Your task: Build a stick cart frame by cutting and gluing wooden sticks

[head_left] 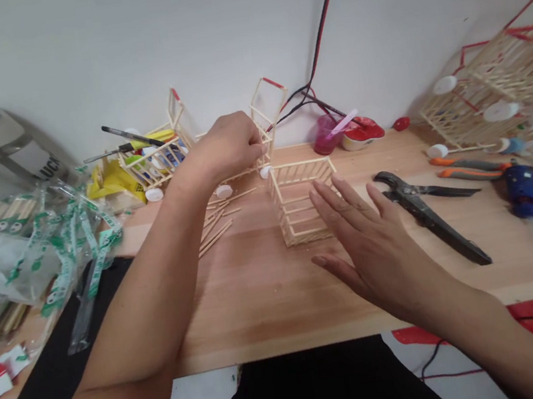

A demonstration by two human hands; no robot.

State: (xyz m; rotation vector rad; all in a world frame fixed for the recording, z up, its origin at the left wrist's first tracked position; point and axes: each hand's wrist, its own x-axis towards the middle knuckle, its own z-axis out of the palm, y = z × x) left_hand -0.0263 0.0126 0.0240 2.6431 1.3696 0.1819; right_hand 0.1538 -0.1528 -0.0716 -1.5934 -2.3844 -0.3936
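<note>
Head view
Left hand (223, 152): fingers pinched narrow on the upright stick frame (264, 115).
Right hand (376, 253): fingers spread wide, holding nothing, just beside the stick cage (294, 218).
Rest: black shears (422, 208) right of those fingers; loose sticks (213, 228) left of them.

The left hand (224, 150) is curled, its fingertips (258, 149) against the lower part of an upright stick frame (271, 112), a rectangular structure of thin pale wooden sticks with a red-coloured bar across its top; whether they grip it is hidden. A white plastic cap (265, 172) sits at the frame's foot, just below those fingertips. The open right hand (372, 247) hovers with spread fingers at the front right corner of a low stick cage (299, 202), which stands on the wooden tabletop (261, 295). Its slatted sides are ladder-like, with evenly spaced rungs and an open middle. Loose wooden sticks (214, 224) lie scattered to its left.
</note>
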